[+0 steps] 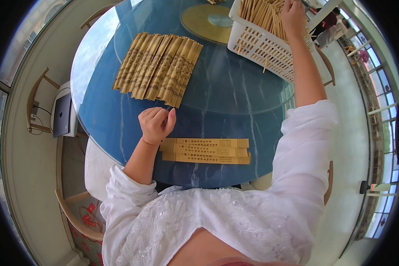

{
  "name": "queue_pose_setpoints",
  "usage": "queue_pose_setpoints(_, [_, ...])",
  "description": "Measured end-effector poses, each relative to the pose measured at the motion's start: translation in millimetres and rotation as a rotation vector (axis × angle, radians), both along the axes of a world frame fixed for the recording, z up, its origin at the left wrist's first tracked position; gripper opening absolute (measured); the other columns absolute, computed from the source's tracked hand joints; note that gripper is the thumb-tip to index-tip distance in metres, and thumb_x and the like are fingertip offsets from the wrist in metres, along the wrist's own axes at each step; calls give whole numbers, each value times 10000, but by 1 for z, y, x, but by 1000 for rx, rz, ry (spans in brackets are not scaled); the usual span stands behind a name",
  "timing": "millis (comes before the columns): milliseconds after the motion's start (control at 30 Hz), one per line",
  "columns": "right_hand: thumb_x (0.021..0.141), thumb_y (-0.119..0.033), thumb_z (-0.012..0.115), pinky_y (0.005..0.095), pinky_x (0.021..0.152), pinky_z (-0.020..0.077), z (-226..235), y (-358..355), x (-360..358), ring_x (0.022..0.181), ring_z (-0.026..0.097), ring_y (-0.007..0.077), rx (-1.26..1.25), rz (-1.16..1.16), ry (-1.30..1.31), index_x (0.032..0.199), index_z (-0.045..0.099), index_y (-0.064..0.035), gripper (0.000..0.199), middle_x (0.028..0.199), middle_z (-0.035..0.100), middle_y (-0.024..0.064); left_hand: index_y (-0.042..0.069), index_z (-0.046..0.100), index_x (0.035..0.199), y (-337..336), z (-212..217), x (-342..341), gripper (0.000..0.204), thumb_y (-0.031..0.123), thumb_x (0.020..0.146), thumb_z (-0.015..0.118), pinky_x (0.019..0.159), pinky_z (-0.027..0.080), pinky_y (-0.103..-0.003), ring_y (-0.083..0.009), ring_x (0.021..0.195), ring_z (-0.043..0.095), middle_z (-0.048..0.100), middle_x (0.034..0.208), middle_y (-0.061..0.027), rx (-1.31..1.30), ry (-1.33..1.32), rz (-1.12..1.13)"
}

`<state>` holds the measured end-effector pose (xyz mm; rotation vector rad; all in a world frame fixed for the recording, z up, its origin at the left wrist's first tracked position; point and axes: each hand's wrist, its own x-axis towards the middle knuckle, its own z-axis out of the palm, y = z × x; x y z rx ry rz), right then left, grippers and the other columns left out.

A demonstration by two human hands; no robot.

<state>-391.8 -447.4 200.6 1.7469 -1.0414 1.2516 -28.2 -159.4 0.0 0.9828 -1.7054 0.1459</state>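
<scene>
My left hand (156, 124) is closed in a fist over the blue table, thumb on top; whatever it may hold is hidden. Just beyond it lies a bundle of tan printed paper chopstick sleeves (157, 66), side by side and bulging. To its right, nearer my body, flat sleeves (206, 150) overlap in a small stack. My right hand (293, 20) reaches to the white plastic basket (261, 51), which is heaped with loose wooden chopsticks (264, 17). Its fingers are drawn together at the top edge of the picture, and what is between them cannot be made out.
A gold-coloured round disc (204, 22) lies at the far middle of the glass-topped table (221, 93). Some chopsticks poke through the basket's holes. At left, a dark laptop (62, 116) rests beside a wooden-armed chair (36, 104). Another chair (77, 213) stands at lower left.
</scene>
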Motion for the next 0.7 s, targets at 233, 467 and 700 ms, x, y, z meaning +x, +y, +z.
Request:
queue_pose_setpoints(233, [1061, -273, 431, 246, 469, 401, -4, 219, 78, 533, 444, 73, 793, 1020, -714, 903, 515, -33, 299, 678, 481, 31, 42, 499, 586, 3, -2, -4, 338, 70, 887, 650, 418, 312, -306, -176, 414, 419, 427, 506, -48, 180, 173, -92])
queue_pose_setpoints(467, [1048, -317, 472, 237, 492, 399, -97, 318, 90, 555, 429, 62, 1371, 1043, -1138, 923, 522, -69, 283, 733, 454, -6, -57, 634, 1175, 52, 32, -44, 448, 334, 1044, 460, 822, 592, -333, -224, 919, 713, 711, 986, -154, 1208, 645, -786])
queue_pose_setpoints(700, [1043, -333, 479, 233, 510, 395, -126, 357, 94, 560, 418, 56, 1497, 1059, -1161, 946, 532, -63, 292, 751, 445, -13, -62, 624, 1191, 125, 36, -58, 321, 183, 987, 590, 805, 604, -314, -218, 929, 712, 708, 1030, -141, 1414, 622, -931])
